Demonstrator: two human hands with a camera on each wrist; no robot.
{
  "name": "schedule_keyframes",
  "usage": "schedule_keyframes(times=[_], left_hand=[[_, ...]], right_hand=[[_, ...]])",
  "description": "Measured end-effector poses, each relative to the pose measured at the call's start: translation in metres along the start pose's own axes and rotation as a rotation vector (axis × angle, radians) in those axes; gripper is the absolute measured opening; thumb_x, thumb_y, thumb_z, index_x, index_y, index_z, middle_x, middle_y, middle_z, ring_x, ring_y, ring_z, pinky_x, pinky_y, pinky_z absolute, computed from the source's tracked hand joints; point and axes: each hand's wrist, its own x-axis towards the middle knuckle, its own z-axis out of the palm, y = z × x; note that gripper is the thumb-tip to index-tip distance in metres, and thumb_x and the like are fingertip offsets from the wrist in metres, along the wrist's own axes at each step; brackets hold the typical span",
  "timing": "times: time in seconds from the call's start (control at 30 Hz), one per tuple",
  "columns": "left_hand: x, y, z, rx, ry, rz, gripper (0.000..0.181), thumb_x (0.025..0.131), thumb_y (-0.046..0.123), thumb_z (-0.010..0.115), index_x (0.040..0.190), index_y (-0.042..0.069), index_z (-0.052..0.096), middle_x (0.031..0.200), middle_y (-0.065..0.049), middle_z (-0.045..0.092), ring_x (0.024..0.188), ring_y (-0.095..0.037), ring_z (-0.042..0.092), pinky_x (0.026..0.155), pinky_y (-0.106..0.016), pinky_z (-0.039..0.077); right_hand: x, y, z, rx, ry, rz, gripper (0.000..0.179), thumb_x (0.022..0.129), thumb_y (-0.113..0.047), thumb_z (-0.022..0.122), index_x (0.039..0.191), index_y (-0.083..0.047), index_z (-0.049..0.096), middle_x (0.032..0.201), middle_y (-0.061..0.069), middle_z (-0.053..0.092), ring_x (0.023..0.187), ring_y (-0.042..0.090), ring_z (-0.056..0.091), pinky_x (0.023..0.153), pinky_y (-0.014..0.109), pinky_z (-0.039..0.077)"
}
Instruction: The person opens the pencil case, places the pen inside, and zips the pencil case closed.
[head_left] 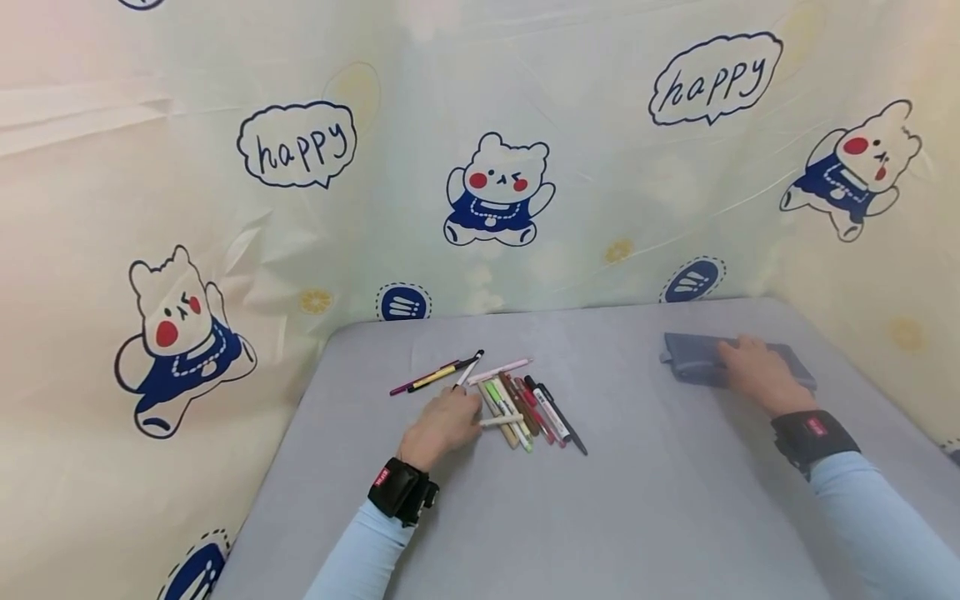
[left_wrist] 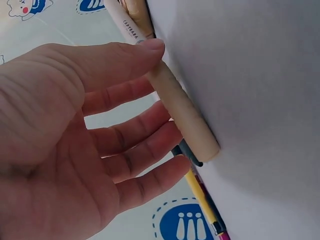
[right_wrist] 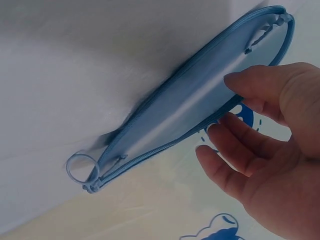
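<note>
My left hand pinches a white-and-beige pen between thumb and fingertips, low over the tabletop. Its end points right across a cluster of pens and markers in the head view. Beyond the hand lie a white pen with a black tip and a yellow-and-black pen. My right hand grips the rim of a blue-grey pencil case at the table's right. Unzipped, the case shows its lining; the thumb reaches over the opening while the fingers stay outside.
A grey cloth covers the table, whose far edge meets a printed curtain with bears and the word "happy". A pink pen lies behind the cluster. The case's zipper has a ring pull.
</note>
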Motion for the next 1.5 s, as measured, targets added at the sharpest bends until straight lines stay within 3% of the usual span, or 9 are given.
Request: schedule_keyframes(times=[0.17, 0.33, 0.43, 0.67, 1.1, 1.37, 1.5], left_hand=[[0.000, 0.000, 0.001, -0.010, -0.005, 0.019, 0.008, 0.089, 0.020, 0.070, 0.093, 0.013, 0.070, 0.078, 0.003, 0.058, 0.069, -0.013, 0.049, 0.060, -0.026, 0.040], [-0.002, -0.001, -0.002, -0.059, -0.041, -0.008, 0.006, 0.092, 0.018, 0.068, 0.089, 0.013, 0.067, 0.073, 0.003, 0.057, 0.063, -0.012, 0.050, 0.055, -0.025, 0.040], [-0.003, -0.002, -0.002, -0.085, -0.054, -0.018, 0.007, 0.093, 0.018, 0.065, 0.088, 0.013, 0.065, 0.070, 0.003, 0.056, 0.061, -0.012, 0.050, 0.053, -0.025, 0.040], [-0.002, -0.007, -0.002, -0.068, -0.030, -0.033, 0.010, 0.094, 0.016, 0.062, 0.086, 0.012, 0.064, 0.069, 0.001, 0.054, 0.059, -0.012, 0.049, 0.052, -0.025, 0.039], [0.000, -0.003, -0.006, -0.146, -0.041, -0.046, 0.012, 0.097, 0.017, 0.058, 0.089, 0.009, 0.063, 0.066, 0.000, 0.050, 0.057, -0.012, 0.047, 0.051, -0.025, 0.036], [-0.002, -0.001, -0.008, -0.162, -0.022, -0.035, 0.014, 0.098, 0.018, 0.057, 0.090, 0.009, 0.063, 0.064, 0.001, 0.048, 0.056, -0.012, 0.046, 0.050, -0.025, 0.035], [-0.002, -0.001, -0.008, -0.166, -0.018, -0.032, 0.014, 0.098, 0.018, 0.057, 0.088, 0.009, 0.062, 0.064, 0.001, 0.048, 0.055, -0.013, 0.046, 0.049, -0.025, 0.035]], right_hand=[[0.005, 0.006, 0.001, -0.027, -0.010, 0.005, 0.022, 0.084, 0.003, 0.057, 0.105, 0.010, 0.058, 0.092, 0.032, 0.057, 0.085, 0.048, 0.056, 0.069, 0.061, 0.049], [0.009, 0.009, -0.001, -0.024, -0.030, 0.002, 0.008, 0.087, 0.001, 0.057, 0.091, 0.003, 0.063, 0.077, 0.017, 0.060, 0.069, 0.031, 0.058, 0.059, 0.047, 0.050], [0.010, 0.010, -0.002, -0.042, -0.017, -0.017, 0.007, 0.086, 0.000, 0.057, 0.085, 0.001, 0.064, 0.072, 0.013, 0.060, 0.064, 0.027, 0.058, 0.056, 0.045, 0.049], [0.015, 0.005, -0.008, -0.057, 0.025, -0.053, 0.009, 0.087, 0.001, 0.055, 0.089, 0.002, 0.065, 0.074, 0.015, 0.060, 0.066, 0.030, 0.059, 0.057, 0.049, 0.051], [0.015, 0.002, -0.019, -0.052, 0.033, -0.100, 0.013, 0.090, 0.002, 0.050, 0.098, 0.004, 0.060, 0.081, 0.019, 0.062, 0.075, 0.037, 0.062, 0.063, 0.054, 0.051], [0.024, 0.000, -0.036, -0.076, 0.000, -0.123, 0.016, 0.085, 0.005, 0.054, 0.102, 0.006, 0.057, 0.085, 0.023, 0.061, 0.079, 0.040, 0.061, 0.066, 0.056, 0.051], [0.028, 0.001, -0.051, -0.120, 0.039, -0.133, 0.016, 0.083, 0.004, 0.058, 0.099, 0.004, 0.059, 0.082, 0.020, 0.062, 0.074, 0.035, 0.061, 0.067, 0.052, 0.051]])
